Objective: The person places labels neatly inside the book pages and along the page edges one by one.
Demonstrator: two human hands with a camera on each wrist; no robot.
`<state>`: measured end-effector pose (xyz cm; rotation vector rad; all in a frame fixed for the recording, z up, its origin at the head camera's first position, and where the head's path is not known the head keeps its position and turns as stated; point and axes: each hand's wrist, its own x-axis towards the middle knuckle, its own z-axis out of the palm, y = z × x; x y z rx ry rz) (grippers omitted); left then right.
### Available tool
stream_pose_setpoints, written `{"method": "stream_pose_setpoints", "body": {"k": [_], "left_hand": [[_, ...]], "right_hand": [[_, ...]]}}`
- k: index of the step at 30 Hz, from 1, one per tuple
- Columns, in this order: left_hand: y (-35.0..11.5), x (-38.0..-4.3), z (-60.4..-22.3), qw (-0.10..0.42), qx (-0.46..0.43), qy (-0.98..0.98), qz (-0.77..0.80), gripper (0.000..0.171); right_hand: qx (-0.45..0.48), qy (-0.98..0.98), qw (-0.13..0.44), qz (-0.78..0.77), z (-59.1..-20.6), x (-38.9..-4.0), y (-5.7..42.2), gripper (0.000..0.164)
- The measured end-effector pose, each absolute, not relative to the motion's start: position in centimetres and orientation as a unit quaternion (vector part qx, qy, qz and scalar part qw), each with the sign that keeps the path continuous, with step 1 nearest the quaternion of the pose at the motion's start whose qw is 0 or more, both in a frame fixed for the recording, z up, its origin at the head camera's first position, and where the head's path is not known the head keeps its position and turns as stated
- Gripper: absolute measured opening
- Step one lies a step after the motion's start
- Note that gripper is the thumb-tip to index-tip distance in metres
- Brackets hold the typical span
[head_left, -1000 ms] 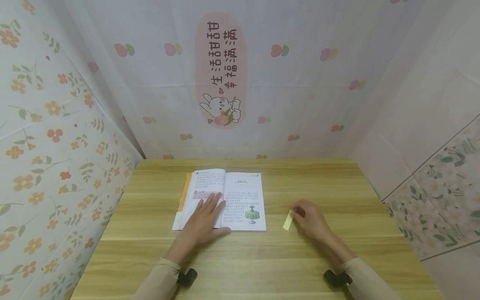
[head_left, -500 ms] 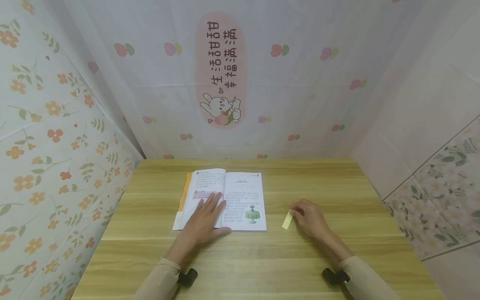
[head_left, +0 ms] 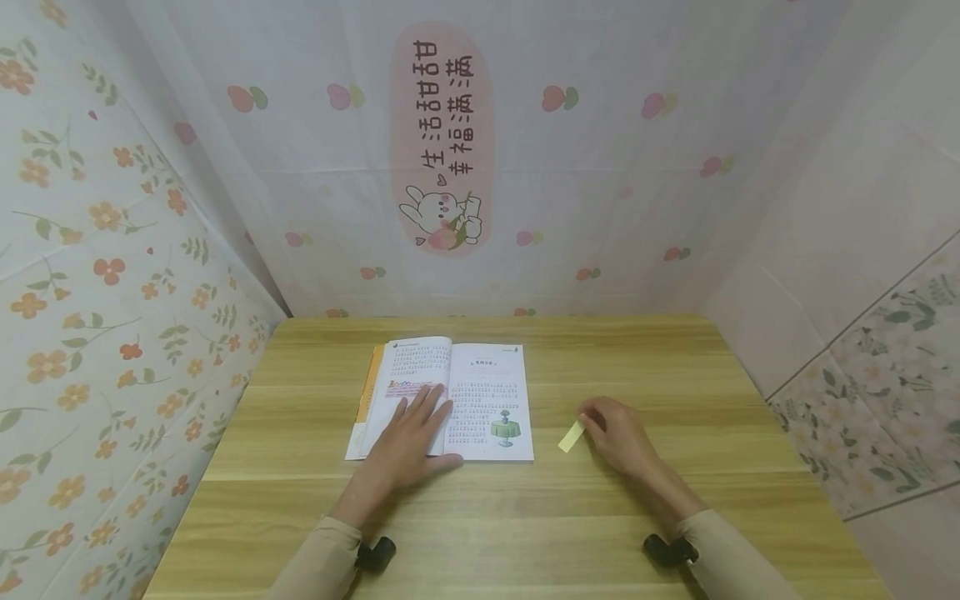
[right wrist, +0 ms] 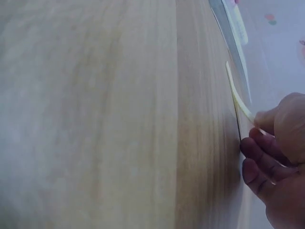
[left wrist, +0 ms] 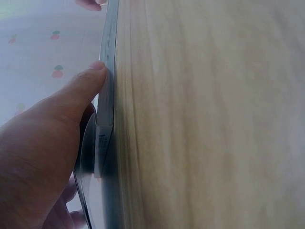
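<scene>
An open book point(head_left: 487, 375) lies on the wooden table, with a green table picture on its right page. My left hand point(head_left: 408, 433) rests spread over the lower left page, its thumb along the bottom edge near the spine. In the left wrist view that thumb lies at the edge of the page block point(left wrist: 108, 90). Right of the book, my right hand point(head_left: 615, 433) pinches one end of a pale yellow sticky note strip point(head_left: 572, 437) between thumb and fingers. The right wrist view shows the strip point(right wrist: 237, 95) curving away from the fingertips, close over the tabletop.
The wooden table point(head_left: 480, 533) runs back to a printed curtain point(head_left: 600, 183). A floral curtain point(head_left: 112, 333) hangs at the left side and another patterned panel point(head_left: 885, 400) at the right. An orange cover flap point(head_left: 367, 392) shows at the book's left edge.
The strip in my right hand has swung slightly, its free end now farther left and up toward the book. My left hand and the book stay put.
</scene>
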<state>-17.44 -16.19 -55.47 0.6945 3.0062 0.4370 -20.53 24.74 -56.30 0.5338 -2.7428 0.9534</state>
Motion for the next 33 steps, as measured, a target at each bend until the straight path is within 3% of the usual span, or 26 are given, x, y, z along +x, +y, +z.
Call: {"method": "stream_pose_setpoints", "body": {"k": [11, 33], "left_hand": [[-16.14, -17.38, -55.31, 0.015, 0.223, 0.965, 0.138, 0.099], [-16.14, -17.44, -55.36, 0.012, 0.222, 0.965, 0.139, 0.099]], "right_hand": [[0.197, -0.928, 0.078, 0.307, -56.44, -20.61, 25.13, 0.028], [0.235, -0.926, 0.102, 0.277, -56.75, -20.59, 25.00, 0.026]]}}
